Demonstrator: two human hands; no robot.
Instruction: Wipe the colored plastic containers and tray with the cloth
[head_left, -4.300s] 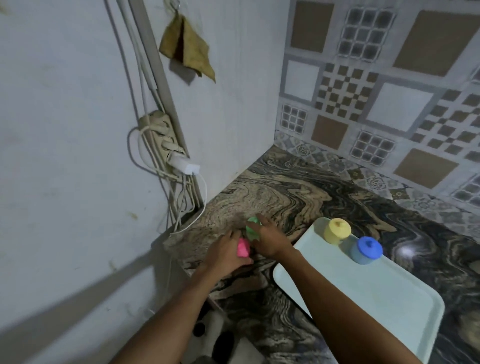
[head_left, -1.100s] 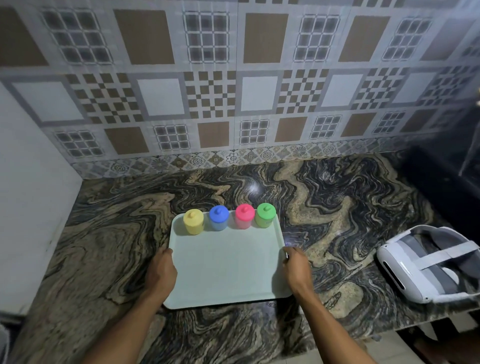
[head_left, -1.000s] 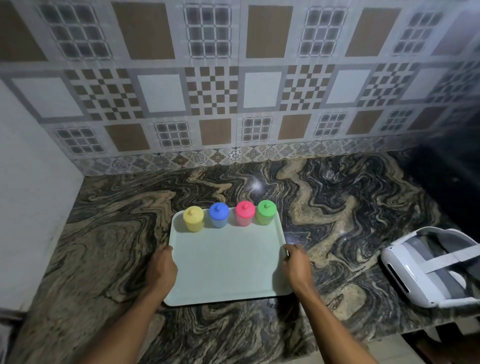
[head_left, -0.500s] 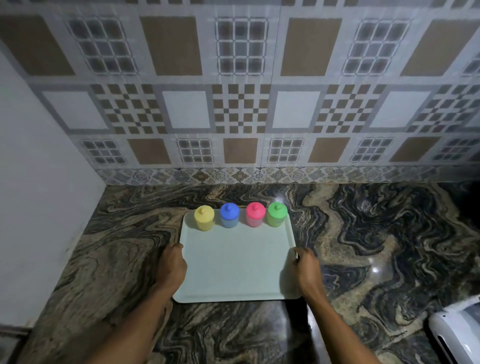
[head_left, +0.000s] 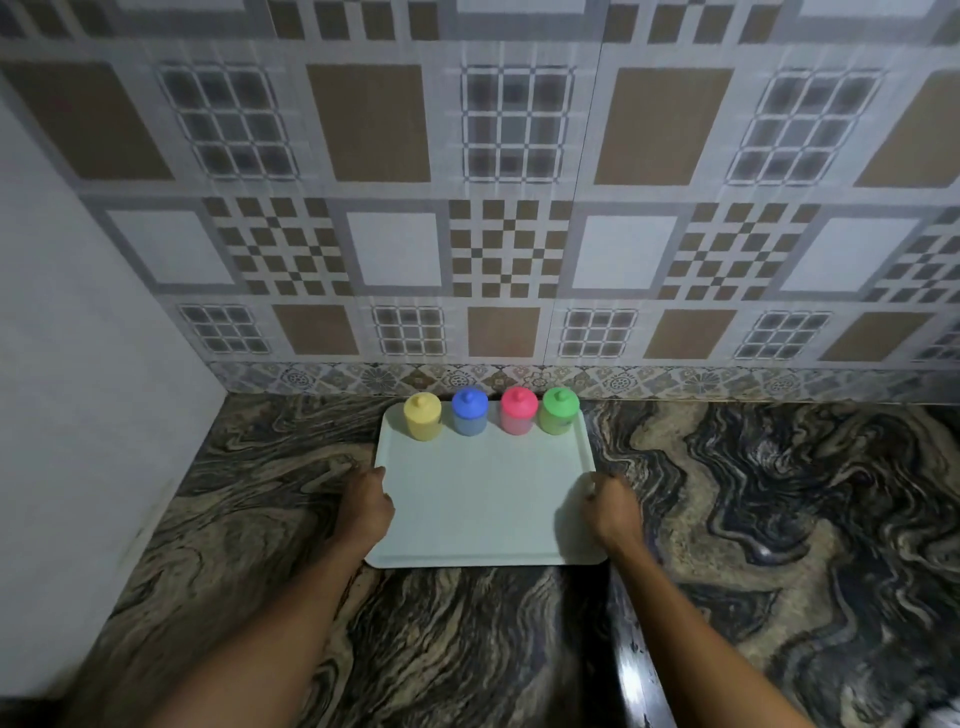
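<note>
Tray (head_left: 483, 499) is being slid back toward the far wall (head_left: 519, 249), containers (head_left: 469, 411) lining its far edge; left hand (head_left: 366, 506) and right hand (head_left: 613, 512) are holding its side rims, each grip closed. No cloth showing; wiping is probably ending.

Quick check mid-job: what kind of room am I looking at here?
Most likely a home kitchen: a swirled stone countertop against a patterned tile backsplash, with a pale tray carrying four small lidded containers.

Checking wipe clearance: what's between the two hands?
Head view: only bare tray surface lies between the left hand and the right hand, which hold its side edges.
</note>
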